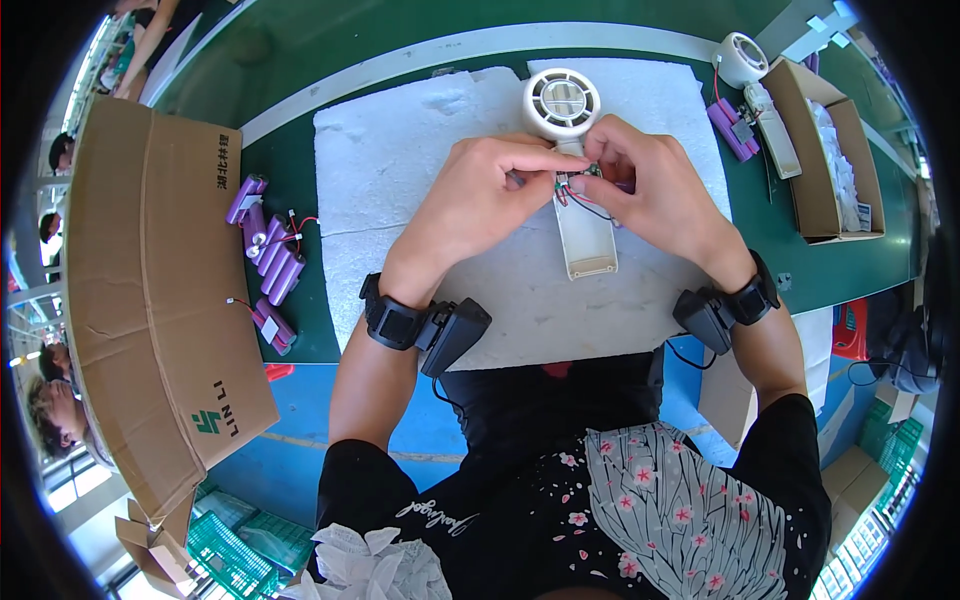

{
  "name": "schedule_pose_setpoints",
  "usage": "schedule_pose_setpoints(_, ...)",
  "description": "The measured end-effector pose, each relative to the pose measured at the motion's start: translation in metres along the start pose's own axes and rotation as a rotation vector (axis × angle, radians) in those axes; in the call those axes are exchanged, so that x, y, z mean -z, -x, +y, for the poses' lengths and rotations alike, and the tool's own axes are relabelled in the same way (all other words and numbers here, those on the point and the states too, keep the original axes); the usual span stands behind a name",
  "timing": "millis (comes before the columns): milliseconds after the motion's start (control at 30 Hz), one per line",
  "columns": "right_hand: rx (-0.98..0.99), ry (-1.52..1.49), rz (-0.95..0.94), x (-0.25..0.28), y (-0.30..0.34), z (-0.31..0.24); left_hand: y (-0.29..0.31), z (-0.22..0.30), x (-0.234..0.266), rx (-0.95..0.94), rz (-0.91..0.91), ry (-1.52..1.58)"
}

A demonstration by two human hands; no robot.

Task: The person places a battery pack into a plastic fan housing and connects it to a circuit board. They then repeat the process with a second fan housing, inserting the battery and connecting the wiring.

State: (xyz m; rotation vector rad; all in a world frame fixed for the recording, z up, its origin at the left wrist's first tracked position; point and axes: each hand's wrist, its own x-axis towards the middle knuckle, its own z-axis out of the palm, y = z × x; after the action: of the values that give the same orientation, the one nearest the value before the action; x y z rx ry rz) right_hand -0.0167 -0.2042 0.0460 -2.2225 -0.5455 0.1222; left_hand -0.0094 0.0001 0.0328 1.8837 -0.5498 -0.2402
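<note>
A cream handheld fan (563, 104) lies on the foam sheet, its round grille at the far end. Its handle shell (588, 240) is open and points toward me. Where the handle meets the head, a small green circuit board (592, 170) shows between my fingertips, with thin red and black wires (572, 192) around it. My left hand (480, 190) pinches at the board from the left. My right hand (660, 185) is closed at the same spot, thumb and fingers on the board and wires. A bit of purple shows behind the right fingers; most of it is hidden.
White foam sheet (420, 200) covers the green table's middle. Purple battery packs (275, 255) with wires lie at left beside a tall cardboard box (160, 290). At right are another fan (741, 60), a purple battery pack (733, 130) and an open carton (845, 236) of white parts.
</note>
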Motion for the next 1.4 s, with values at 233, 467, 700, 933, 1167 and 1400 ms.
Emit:
schedule_pose_setpoints(233, -0.059, -0.102, -0.030, -0.002, 0.000, 0.003, 0.001, -0.005, -0.002, 0.011, 0.007, 0.040)
schedule_pose_setpoints(467, -0.086, -0.145, -0.021, -0.003, -0.001, 0.004, 0.001, 0.003, -0.003, 0.132, 0.014, 0.035)
schedule_pose_setpoints(700, -0.108, -0.271, -0.077, 0.003, -0.001, 0.007, -0.001, -0.001, -0.004, 0.106, 0.029, 0.072)
schedule_pose_setpoints(933, -0.103, -0.293, -0.078, 0.003, -0.001, 0.008, -0.001, -0.004, -0.007, 0.063, 0.060, 0.134)
schedule_pose_setpoints(1167, -0.048, -0.254, -0.134, 0.005, -0.001, 0.012, 0.000, -0.001, -0.004, 0.099, -0.004, 0.177)
schedule_pose_setpoints(1400, -0.035, -0.280, -0.120, 0.002, 0.000, 0.015, 0.001, 0.000, -0.005, 0.101, 0.006, 0.191)
